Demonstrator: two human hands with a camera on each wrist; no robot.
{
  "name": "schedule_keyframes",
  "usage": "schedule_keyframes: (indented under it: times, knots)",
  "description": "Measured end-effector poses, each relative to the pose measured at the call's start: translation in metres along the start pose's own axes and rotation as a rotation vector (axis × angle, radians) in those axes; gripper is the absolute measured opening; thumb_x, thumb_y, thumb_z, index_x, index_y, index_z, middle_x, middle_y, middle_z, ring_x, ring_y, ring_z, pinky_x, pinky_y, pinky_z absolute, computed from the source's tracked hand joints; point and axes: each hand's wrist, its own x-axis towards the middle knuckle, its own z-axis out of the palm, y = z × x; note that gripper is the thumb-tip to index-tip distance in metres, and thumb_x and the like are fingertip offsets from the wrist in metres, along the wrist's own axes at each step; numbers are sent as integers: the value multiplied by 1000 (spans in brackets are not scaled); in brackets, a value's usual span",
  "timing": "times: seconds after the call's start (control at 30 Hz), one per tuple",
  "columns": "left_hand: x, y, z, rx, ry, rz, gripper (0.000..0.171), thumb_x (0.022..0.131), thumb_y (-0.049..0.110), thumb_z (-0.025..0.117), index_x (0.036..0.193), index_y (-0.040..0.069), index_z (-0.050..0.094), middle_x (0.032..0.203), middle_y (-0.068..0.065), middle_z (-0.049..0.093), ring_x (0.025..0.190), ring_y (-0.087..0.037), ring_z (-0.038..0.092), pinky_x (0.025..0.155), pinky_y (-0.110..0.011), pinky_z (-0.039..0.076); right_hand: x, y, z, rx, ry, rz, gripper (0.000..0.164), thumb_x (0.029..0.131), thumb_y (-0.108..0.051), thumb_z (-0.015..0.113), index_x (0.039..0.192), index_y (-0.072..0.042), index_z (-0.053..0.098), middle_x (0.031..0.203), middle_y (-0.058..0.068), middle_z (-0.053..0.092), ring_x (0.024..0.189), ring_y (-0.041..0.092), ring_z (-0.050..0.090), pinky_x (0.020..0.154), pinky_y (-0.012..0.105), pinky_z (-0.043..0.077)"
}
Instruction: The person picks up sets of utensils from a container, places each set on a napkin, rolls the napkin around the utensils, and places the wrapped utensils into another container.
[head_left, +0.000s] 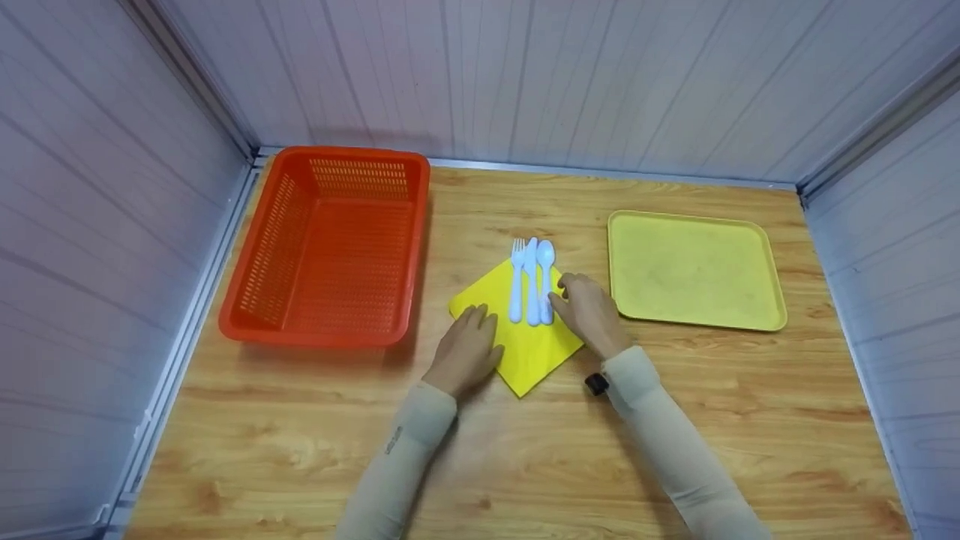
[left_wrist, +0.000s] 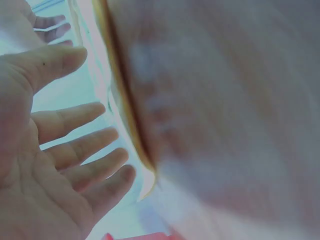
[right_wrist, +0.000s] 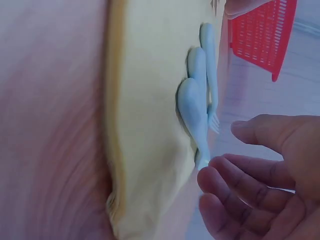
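A yellow napkin (head_left: 529, 360), folded into a square and turned cornerwise, lies on the table. On it rest a pale blue fork (head_left: 517, 289), a knife (head_left: 532, 289) and a spoon (head_left: 546, 262), side by side, their heads reaching past the napkin's far edge. My left hand (head_left: 466, 351) is at the napkin's left edge, fingers extended, as the left wrist view also shows. At the right edge, my right hand (head_left: 592, 311) is beside the spoon with loosely bent fingers and nothing between them. In the right wrist view, its fingertips (right_wrist: 207, 175) are close to the spoon; contact cannot be told.
An orange-red plastic basket (head_left: 412, 300) with slotted sides stands at the left. A flat yellow tray (head_left: 697, 270) lies to the right. Pale panels (head_left: 480, 75) wall in the wooden table (head_left: 517, 472) at the back and both sides.
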Motion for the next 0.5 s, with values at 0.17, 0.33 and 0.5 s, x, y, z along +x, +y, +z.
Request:
schedule_keyframes:
  times: [0.17,0.33,0.5]
  knots:
    - [-9,-3,-4,42,31,63,50,97,23,61,140,-3,54,150,-24,42,140,-39,36,115,-47,30,-28,9,-2,-59,24,-145,21,93,-16,71,104,2,70,92,14,66,79,26,65,64,39,56]
    - [-15,-8,-2,63,79,150,38,94,13,62,127,-4,61,143,-26,48,136,-41,43,113,-46,33,-48,22,2,-103,26,-402,19,87,-11,77,103,-1,71,92,12,64,77,25,63,64,37,55]
    - [-15,-10,0,50,120,215,24,91,6,58,113,-2,64,136,-26,54,130,-40,49,113,-44,34,-54,34,5,-102,-70,-530,34,82,-15,84,110,-3,70,103,11,62,89,26,61,76,39,54]
